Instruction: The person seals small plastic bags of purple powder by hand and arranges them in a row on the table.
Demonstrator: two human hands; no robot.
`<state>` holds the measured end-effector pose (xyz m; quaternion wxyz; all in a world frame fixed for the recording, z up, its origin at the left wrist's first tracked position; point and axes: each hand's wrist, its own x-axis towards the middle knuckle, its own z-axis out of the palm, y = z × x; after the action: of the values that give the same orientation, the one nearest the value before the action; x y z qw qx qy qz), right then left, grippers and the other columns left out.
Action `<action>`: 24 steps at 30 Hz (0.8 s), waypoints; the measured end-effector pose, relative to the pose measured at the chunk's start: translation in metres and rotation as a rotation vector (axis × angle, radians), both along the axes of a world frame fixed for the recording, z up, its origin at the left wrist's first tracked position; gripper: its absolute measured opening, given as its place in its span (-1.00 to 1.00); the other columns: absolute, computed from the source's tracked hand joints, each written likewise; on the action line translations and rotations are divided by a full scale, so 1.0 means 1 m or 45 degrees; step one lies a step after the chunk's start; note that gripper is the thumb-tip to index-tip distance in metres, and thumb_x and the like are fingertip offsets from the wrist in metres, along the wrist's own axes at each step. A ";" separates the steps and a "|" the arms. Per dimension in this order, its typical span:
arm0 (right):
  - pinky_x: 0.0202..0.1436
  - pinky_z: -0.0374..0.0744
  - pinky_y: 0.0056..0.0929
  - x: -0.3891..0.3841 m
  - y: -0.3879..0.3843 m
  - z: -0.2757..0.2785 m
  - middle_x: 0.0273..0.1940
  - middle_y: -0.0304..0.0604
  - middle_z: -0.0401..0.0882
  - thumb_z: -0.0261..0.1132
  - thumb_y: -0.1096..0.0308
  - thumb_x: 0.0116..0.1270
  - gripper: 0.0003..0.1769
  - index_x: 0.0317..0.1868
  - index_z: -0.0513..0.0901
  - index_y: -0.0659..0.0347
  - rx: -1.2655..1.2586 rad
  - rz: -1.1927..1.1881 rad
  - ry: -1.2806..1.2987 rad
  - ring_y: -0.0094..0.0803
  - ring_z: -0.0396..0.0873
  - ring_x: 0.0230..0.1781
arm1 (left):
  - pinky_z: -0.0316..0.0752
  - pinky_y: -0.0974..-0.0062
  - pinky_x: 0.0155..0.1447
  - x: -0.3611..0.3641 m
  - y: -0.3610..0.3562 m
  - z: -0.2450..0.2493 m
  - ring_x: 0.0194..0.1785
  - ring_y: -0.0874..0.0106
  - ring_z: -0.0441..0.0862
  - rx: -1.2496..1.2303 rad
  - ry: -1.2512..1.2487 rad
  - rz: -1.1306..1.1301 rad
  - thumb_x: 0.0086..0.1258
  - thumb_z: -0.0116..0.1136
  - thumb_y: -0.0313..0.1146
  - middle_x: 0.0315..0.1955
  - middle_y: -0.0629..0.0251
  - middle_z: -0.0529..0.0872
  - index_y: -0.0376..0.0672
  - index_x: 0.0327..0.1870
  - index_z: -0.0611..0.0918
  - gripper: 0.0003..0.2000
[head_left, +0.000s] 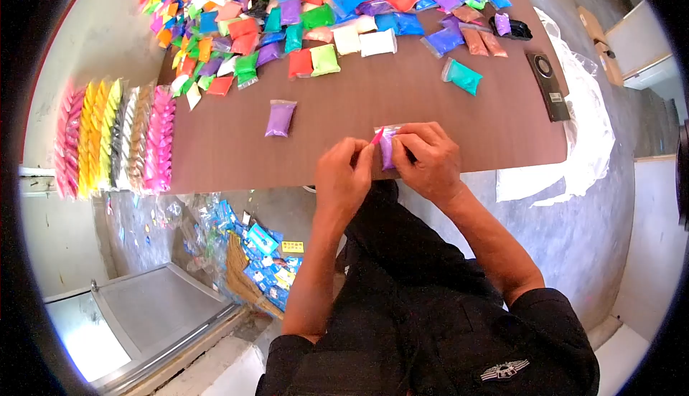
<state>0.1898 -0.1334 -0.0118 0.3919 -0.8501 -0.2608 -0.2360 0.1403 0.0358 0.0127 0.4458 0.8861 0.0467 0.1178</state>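
Note:
Near the table's front edge, my left hand (346,173) is closed in a pinch on a small pink pointed piece (377,136), whose exact kind I cannot make out. Right beside it, a small clear bag of purple material (387,151) is pinched in the closed fingers of my right hand (429,158). The pink piece meets the bag's top left edge; whether it pierces the bag cannot be seen. Part of the bag is hidden by my right fingers. Another purple bag (280,118) lies flat on the table to the left, apart from both hands.
Many colourful bags (316,16) cover the far side of the brown table (344,102). A teal bag (461,77) lies right of centre. At the right edge are a black flat device (548,87) and a black dish (522,30). Rows of packed bags (115,138) stand at left.

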 end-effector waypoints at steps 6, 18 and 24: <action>-0.19 0.68 -0.26 0.000 0.002 -0.003 -0.25 -0.18 0.73 0.41 0.41 0.21 -0.93 -0.40 0.69 0.17 0.021 -0.001 -0.010 -0.19 0.68 -0.25 | 0.56 0.33 -0.23 -0.009 -0.003 -0.004 -0.34 0.22 0.71 0.103 -0.012 -0.011 0.44 0.28 -0.43 -0.40 0.05 0.73 -0.29 -0.27 0.68 -0.89; -0.30 0.62 -0.25 -0.003 0.001 0.002 -0.37 -0.19 0.65 0.42 0.35 0.22 -0.89 -0.26 0.75 0.15 -0.013 -0.043 0.053 -0.19 0.62 -0.36 | 0.55 0.47 -0.29 -0.032 -0.004 0.008 -0.41 0.50 0.68 -0.087 0.015 0.134 0.45 0.29 -0.43 -0.47 0.16 0.75 -0.32 -0.23 0.71 -0.88; -0.36 0.59 -0.23 -0.002 0.002 -0.002 -0.44 -0.22 0.60 0.43 0.30 0.23 -0.91 -0.32 0.72 0.09 -0.053 -0.051 0.045 -0.20 0.59 -0.41 | 0.55 0.48 -0.29 -0.034 -0.008 -0.007 -0.41 0.51 0.68 -0.007 -0.022 0.128 0.45 0.30 -0.43 -0.47 0.17 0.76 -0.31 -0.25 0.71 -0.88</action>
<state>0.1878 -0.1310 -0.0135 0.3738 -0.8672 -0.2415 -0.2233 0.1058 0.0275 0.0053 0.4421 0.8804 0.0874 0.1476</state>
